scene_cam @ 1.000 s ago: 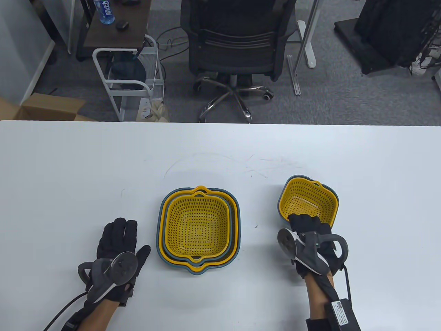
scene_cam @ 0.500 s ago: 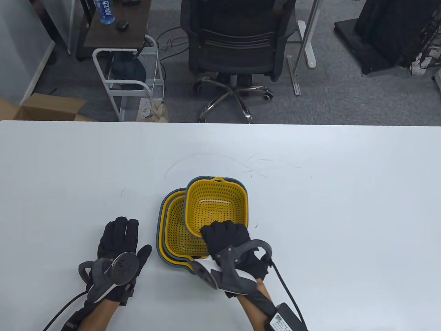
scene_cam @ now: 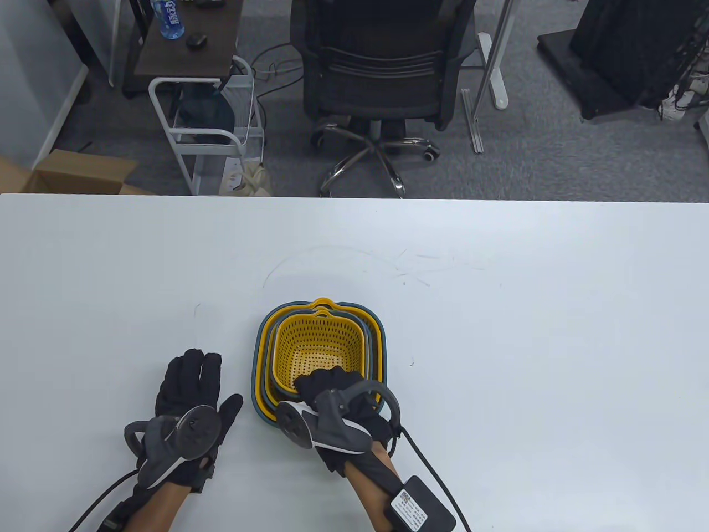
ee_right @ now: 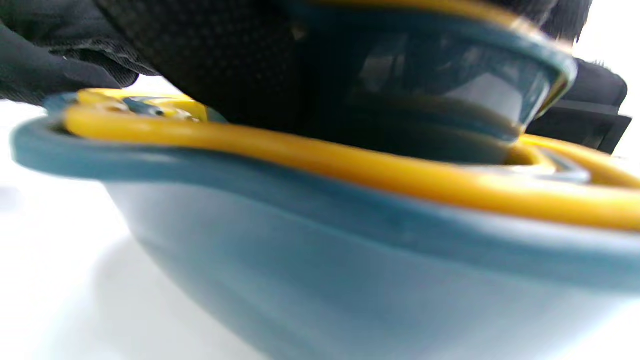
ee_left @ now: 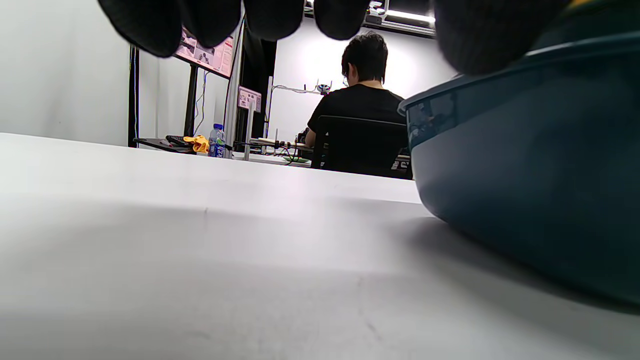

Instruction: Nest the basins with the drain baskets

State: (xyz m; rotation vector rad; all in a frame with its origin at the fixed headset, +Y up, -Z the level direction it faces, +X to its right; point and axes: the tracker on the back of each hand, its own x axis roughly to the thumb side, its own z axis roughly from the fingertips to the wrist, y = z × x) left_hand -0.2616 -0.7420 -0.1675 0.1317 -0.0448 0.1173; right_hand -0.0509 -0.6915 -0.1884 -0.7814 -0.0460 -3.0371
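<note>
white surface [scene_cam: 526, 310]: carries one nested stack of basins and baskets near the middle of its near edge, with both gloved hands beside or on it.

large blue basin [scene_cam: 257, 382]: outermost piece, sitting flat on the surface; its dark blue wall fills the right side of the left wrist view and the lower part of the right wrist view.

large yellow drain basket [scene_cam: 378, 327]: seated inside the large blue basin, its yellow rim showing all around just within the blue rim, a handle tab pointing toward the far edge.

small set: small yellow drain basket [scene_cam: 321, 346] in its own small blue basin [ee_right: 450, 65], placed inside the larger pieces. in the right wrist view its blue wall stands above the large yellow rim and looks tilted; whether it is fully seated cannot be told.

right hand [scene_cam: 346, 407]: grip closed over the near rim of the small set, fingers [scene_cam: 321, 382] curled over the edge into the basket, tracker on the back of the hand.

left hand [scene_cam: 188, 399]: lies palm down on the surface left of the stack, fingers spread and extended toward the far edge, grip wide and holding nothing; apart from the large blue basin.
</note>
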